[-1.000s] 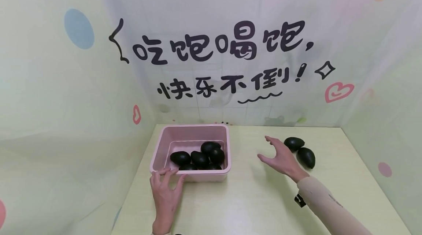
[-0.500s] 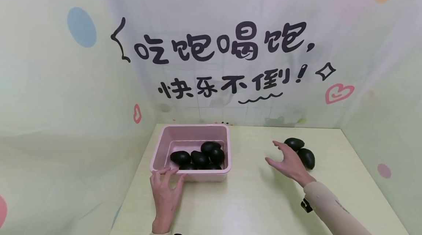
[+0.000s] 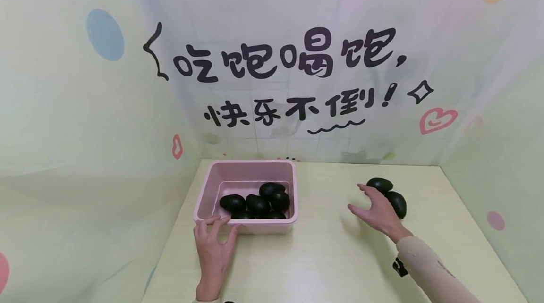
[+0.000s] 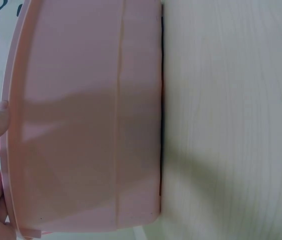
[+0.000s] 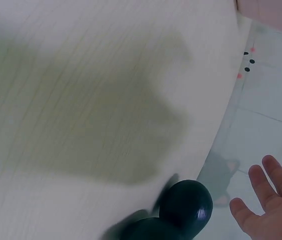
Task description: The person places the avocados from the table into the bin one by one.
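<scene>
A pink plastic bin (image 3: 246,164) stands on the left of the table with several dark avocados (image 3: 257,205) inside. My left hand (image 3: 212,246) holds its near rim, fingers bent over the edge. In the left wrist view the thumb (image 4: 0,120) touches the rim of the bin (image 4: 76,125). My right hand (image 3: 379,212) hovers over the table on the right, its thumb and fingers spread with nothing between them. Just beyond and beside it lie two loose avocados, one farther back (image 3: 379,184) and one partly behind the hand (image 3: 397,204). Both also show in the right wrist view, the rounder one (image 5: 187,205) nearest the fingers.
The pale wooden table (image 3: 314,265) ends at a printed backdrop (image 3: 272,20) with black lettering. Fabric walls rise on the left (image 3: 85,152) and right (image 3: 497,119). Between the bin and my right hand lies bare tabletop.
My right hand has moved to the right, closer to the two loose avocados, its fingers still spread. The left hand, the bin and the avocados keep their places.
</scene>
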`<state>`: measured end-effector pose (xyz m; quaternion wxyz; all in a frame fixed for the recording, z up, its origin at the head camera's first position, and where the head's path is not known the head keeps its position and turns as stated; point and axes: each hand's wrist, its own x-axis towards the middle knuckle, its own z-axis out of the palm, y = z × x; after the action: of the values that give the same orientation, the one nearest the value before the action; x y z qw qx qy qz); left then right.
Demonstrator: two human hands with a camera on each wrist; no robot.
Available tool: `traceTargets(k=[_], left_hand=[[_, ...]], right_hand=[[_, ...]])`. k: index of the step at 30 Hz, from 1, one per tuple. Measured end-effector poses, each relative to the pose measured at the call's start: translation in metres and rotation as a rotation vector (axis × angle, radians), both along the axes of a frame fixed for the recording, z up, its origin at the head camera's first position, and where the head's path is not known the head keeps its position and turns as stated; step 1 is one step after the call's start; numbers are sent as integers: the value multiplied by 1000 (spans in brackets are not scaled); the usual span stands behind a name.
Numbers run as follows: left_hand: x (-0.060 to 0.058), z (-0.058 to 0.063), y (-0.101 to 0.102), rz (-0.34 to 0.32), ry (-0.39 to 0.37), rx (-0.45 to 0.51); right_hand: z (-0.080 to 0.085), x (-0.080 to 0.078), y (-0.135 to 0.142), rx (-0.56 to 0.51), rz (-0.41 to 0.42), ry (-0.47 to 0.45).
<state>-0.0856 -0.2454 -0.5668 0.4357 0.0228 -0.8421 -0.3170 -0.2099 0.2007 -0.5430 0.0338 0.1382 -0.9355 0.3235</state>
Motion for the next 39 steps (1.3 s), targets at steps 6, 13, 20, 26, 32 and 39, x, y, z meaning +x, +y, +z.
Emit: traceTargets(k=[6, 13, 20, 26, 32, 39], left_hand=[[0, 1, 0, 0, 3, -5], [0, 1, 0, 1, 5, -10], [0, 1, 0, 7, 14, -8], [0, 1, 1, 8, 2, 3], [0, 1, 2, 13, -19, 7], [0, 1, 2, 15, -30, 11]], right_hand=[[0, 1, 6, -2, -7, 12], [-5, 0, 15, -7, -22, 11], [-4, -1, 21, 20, -32, 24], [-2, -1, 30, 20, -56, 8], [-1, 0, 39, 16, -75, 21], [-4, -3, 49, 25, -94, 8]])
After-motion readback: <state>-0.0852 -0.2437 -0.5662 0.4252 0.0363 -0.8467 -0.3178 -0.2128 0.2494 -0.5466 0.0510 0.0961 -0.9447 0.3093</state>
